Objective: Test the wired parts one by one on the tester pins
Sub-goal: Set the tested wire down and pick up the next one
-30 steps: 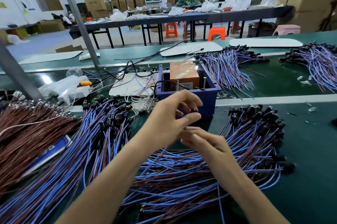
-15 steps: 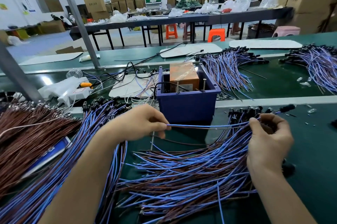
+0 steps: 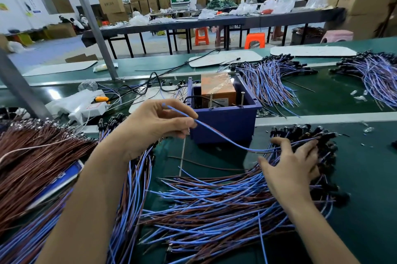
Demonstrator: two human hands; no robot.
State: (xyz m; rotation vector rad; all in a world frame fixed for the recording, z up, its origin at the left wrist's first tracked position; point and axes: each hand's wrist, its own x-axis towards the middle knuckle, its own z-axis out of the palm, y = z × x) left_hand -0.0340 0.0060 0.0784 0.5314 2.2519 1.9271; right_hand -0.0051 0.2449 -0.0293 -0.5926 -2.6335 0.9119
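Centre of the frame: the left hand [image 3: 154, 122] is pinching one wired part [image 3: 225, 141] between thumb and fingertips, the free blue tip sticking out to the upper left past the fingers. The part's long axis is running down and to the right, sagging across the green bench [image 3: 365, 178] toward its black head end, which is lying among the black heads of the untested pile [image 3: 214, 203] at centre right. The right hand [image 3: 290, 169] is resting palm-down on that pile, fingers spread and loosely curled, touching the wires but gripping nothing that can be made out.

Just behind and to the right of the left hand's fingertips, the blue tester box [image 3: 223, 122] is standing with two upright tester pins [image 3: 242, 98] rising from its near rim (an orange unit is sitting inside). The left hand is the nearer to the pins; judged from this, the coming move is calling for the wire ends to be lifted up and rightward onto them. A thin metal rod [image 3: 182, 152] and a stray brown wire are lying on the bench below the box; the heap of brown wires [image 3: 32, 156] is filling the left edge, clear of the path
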